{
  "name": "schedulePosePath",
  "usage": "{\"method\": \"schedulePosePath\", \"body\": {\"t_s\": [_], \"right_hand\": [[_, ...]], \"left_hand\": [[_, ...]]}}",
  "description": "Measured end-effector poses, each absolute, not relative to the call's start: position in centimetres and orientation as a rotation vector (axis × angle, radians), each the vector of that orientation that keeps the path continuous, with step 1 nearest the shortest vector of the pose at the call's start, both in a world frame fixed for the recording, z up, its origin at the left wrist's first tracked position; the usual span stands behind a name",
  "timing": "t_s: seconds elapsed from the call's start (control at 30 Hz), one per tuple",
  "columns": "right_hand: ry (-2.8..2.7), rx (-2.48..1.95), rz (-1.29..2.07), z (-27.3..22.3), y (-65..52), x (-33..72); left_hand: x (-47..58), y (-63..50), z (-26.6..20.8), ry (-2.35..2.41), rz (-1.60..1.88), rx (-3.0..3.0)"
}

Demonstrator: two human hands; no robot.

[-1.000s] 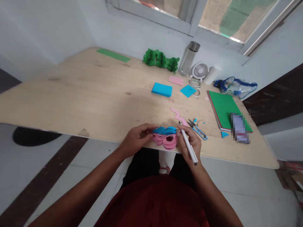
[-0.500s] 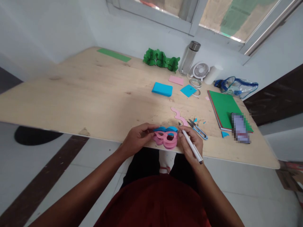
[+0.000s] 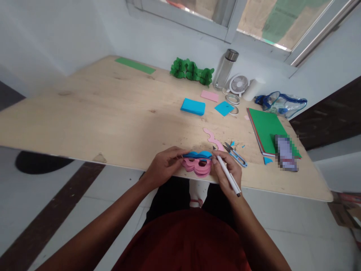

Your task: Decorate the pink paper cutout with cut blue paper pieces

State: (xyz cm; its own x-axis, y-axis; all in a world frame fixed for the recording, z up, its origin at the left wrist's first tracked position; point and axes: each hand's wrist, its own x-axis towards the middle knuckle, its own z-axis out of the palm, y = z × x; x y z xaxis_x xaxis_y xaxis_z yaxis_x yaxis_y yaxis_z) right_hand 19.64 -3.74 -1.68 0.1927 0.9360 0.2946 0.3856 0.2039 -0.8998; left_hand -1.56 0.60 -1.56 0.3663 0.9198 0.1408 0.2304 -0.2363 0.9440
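Note:
At the table's front edge my left hand [image 3: 166, 165] pinches the left end of a paper cutout. The cutout has pink scalloped layers [image 3: 196, 166] with holes through them and blue scalloped layers [image 3: 199, 154] behind. My right hand [image 3: 229, 169] is closed around a white marker pen [image 3: 228, 174], its dark end pointing down towards my wrist. The right fingertips are close to the cutout's right end; whether they grip the paper I cannot tell. Just beyond lie a wavy pink paper strip [image 3: 212, 138] and blue-handled thread snips [image 3: 236, 155].
Behind are folded blue paper [image 3: 193, 107], pink paper [image 3: 209, 96], a blue square [image 3: 224, 108], tape rolls [image 3: 232, 99] and a green paper garland [image 3: 191, 71]. A glass bottle [image 3: 225, 71], a small fan [image 3: 238, 84] and a clear pouch [image 3: 282, 103] line the wall. Green sheets [image 3: 270, 130] lie right.
The front pink layer has dropped against the other pink layers, so its gap has narrowed. Both hands stay almost where they were, the pen still in the right one.

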Motion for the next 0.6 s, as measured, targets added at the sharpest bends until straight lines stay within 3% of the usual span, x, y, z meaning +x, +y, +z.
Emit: {"method": "schedulePosePath", "body": {"t_s": [0.43, 0.6], "right_hand": [[-1.391, -1.376, 0.672, -1.29, -4.04, 19.39], [-1.532, -1.366, 0.493, -1.29, -3.91, 19.43]], "left_hand": [[-1.36, 0.75, -1.36, 1.01, 0.94, 1.716], [-1.32, 0.79, -1.37, 1.005, 0.95, 1.725]]}}
